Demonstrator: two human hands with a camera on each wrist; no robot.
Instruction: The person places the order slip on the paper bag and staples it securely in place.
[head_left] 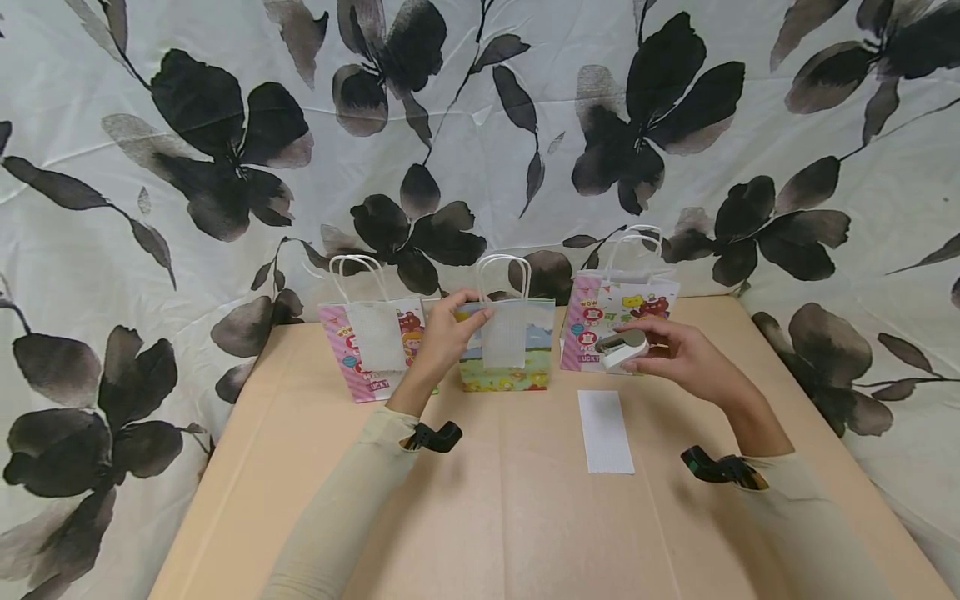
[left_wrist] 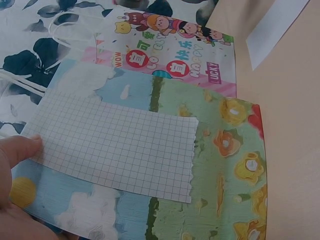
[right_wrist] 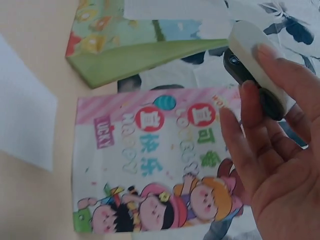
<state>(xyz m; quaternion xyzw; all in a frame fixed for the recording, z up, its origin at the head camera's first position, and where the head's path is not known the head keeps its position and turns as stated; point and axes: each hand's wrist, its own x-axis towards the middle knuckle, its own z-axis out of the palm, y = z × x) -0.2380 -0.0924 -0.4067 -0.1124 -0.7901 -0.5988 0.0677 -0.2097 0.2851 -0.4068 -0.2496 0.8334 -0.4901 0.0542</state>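
Note:
My left hand (head_left: 448, 337) pinches the top edge of the middle paper bag (head_left: 468, 375), which has a painted sky and flower meadow. Under the thumb lies a strip of grid paper (left_wrist: 120, 142), flat against the bag's front with one ragged end. My right hand (head_left: 686, 354) holds a small white and black stapler (right_wrist: 260, 70) between thumb and fingers, in front of the right-hand pink and white cartoon bag (head_left: 581, 333). The stapler is apart from the middle bag in the head view.
On the left stands another pink cartoon bag (head_left: 341, 350) with a grid paper strip (head_left: 378, 337) on its front. A loose paper strip (head_left: 606, 432) lies on the table (head_left: 525, 517) before the right bag. Behind hangs a flower-printed cloth (head_left: 510, 183).

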